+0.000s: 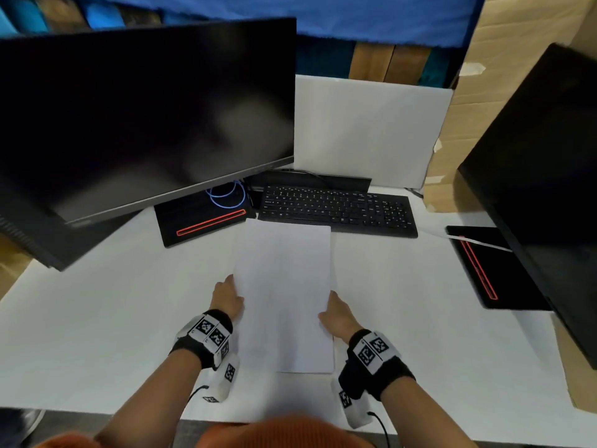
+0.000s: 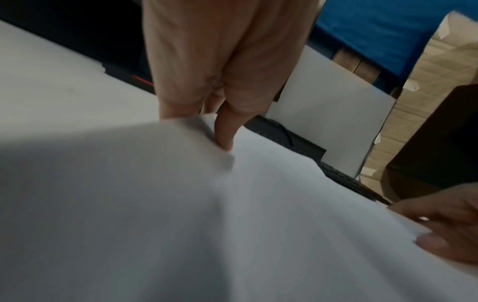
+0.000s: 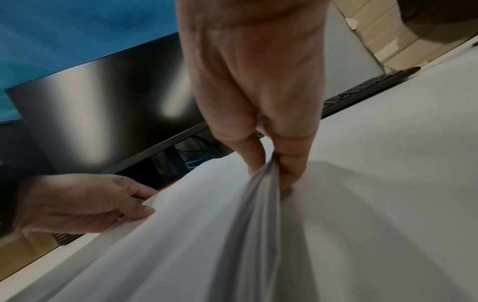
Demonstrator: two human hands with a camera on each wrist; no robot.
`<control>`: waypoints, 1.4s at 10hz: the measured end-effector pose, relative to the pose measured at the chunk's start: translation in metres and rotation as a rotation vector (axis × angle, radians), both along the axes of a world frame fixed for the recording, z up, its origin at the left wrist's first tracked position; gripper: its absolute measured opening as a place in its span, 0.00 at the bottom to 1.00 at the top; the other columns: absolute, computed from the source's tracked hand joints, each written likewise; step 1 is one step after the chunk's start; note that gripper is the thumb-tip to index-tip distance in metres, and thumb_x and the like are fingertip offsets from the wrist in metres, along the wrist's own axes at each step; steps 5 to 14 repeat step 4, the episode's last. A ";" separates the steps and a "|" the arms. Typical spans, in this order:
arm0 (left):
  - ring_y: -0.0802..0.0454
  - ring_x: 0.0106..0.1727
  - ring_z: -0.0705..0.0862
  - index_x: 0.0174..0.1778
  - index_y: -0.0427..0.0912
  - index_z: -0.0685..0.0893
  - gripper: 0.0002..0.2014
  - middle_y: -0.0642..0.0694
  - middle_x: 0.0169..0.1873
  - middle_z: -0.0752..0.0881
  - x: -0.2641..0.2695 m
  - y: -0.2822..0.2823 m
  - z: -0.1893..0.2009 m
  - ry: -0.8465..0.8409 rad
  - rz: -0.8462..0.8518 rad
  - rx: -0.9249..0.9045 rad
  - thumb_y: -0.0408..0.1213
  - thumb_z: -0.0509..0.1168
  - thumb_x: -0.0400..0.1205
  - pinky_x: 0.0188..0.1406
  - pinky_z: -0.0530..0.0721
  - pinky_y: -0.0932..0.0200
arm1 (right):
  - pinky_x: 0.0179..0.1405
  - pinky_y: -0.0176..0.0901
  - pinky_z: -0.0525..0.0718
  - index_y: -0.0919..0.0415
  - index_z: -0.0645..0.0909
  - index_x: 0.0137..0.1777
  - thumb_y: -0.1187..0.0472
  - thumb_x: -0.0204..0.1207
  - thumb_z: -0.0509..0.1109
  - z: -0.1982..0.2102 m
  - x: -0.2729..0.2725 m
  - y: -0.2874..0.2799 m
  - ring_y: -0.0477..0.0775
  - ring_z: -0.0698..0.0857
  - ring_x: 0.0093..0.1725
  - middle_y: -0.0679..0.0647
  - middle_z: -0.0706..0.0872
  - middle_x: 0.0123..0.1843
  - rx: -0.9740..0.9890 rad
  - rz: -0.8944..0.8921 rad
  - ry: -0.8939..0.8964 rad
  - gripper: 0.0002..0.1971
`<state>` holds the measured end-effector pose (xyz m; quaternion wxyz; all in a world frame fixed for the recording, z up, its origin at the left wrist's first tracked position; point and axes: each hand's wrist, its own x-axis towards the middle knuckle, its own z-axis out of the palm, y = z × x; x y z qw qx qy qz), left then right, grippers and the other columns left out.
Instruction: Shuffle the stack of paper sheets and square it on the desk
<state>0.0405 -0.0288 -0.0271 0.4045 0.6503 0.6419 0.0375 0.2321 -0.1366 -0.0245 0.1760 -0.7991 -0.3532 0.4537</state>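
Note:
A stack of white paper sheets (image 1: 284, 286) is held above the white desk (image 1: 97, 318), in front of the keyboard. My left hand (image 1: 227, 297) grips its left long edge, the thumb on top (image 2: 225, 134) and fingers under the sheets. On the opposite long edge, my right hand (image 1: 336, 313) pinches the sheets, and the paper's edge (image 3: 261, 204) shows fanned between thumb and fingers (image 3: 292, 169). The stack (image 2: 232, 214) bows slightly between the hands.
A black keyboard (image 1: 339, 208) lies just beyond the paper. A large dark monitor (image 1: 139, 118) stands at the left, another (image 1: 542, 176) at the right, each on a black base with a red line (image 1: 206, 223). A white board (image 1: 365, 130) and cardboard stand behind.

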 end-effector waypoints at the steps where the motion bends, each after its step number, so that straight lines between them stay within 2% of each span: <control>1: 0.33 0.66 0.74 0.67 0.30 0.69 0.22 0.28 0.66 0.74 -0.009 0.003 -0.001 0.069 -0.042 -0.047 0.27 0.60 0.76 0.69 0.74 0.47 | 0.63 0.36 0.71 0.70 0.54 0.77 0.70 0.79 0.55 -0.003 -0.005 -0.003 0.59 0.73 0.71 0.64 0.70 0.75 -0.062 0.038 -0.031 0.27; 2: 0.31 0.67 0.72 0.69 0.32 0.67 0.24 0.30 0.68 0.68 -0.011 0.002 0.001 0.102 -0.040 -0.083 0.32 0.61 0.77 0.71 0.71 0.44 | 0.68 0.42 0.70 0.71 0.54 0.76 0.65 0.78 0.61 0.000 -0.012 -0.003 0.62 0.70 0.73 0.66 0.67 0.75 -0.099 0.063 -0.087 0.30; 3: 0.29 0.70 0.66 0.71 0.34 0.64 0.28 0.31 0.69 0.66 -0.008 0.005 0.005 0.155 -0.072 -0.081 0.40 0.63 0.77 0.71 0.67 0.42 | 0.74 0.52 0.66 0.69 0.48 0.79 0.53 0.76 0.65 -0.001 -0.014 0.000 0.68 0.61 0.76 0.65 0.57 0.78 -0.141 0.118 -0.170 0.39; 4: 0.30 0.72 0.64 0.74 0.35 0.59 0.34 0.31 0.72 0.62 -0.010 0.011 0.008 0.192 -0.033 -0.093 0.47 0.63 0.76 0.72 0.66 0.42 | 0.77 0.59 0.64 0.66 0.42 0.80 0.45 0.74 0.66 0.000 -0.009 -0.003 0.69 0.55 0.77 0.64 0.51 0.81 -0.177 0.140 -0.236 0.47; 14: 0.30 0.72 0.64 0.74 0.35 0.59 0.34 0.31 0.72 0.62 -0.010 0.011 0.008 0.192 -0.033 -0.093 0.47 0.63 0.76 0.72 0.66 0.42 | 0.77 0.59 0.64 0.66 0.42 0.80 0.45 0.74 0.66 0.000 -0.009 -0.003 0.69 0.55 0.77 0.64 0.51 0.81 -0.177 0.140 -0.236 0.47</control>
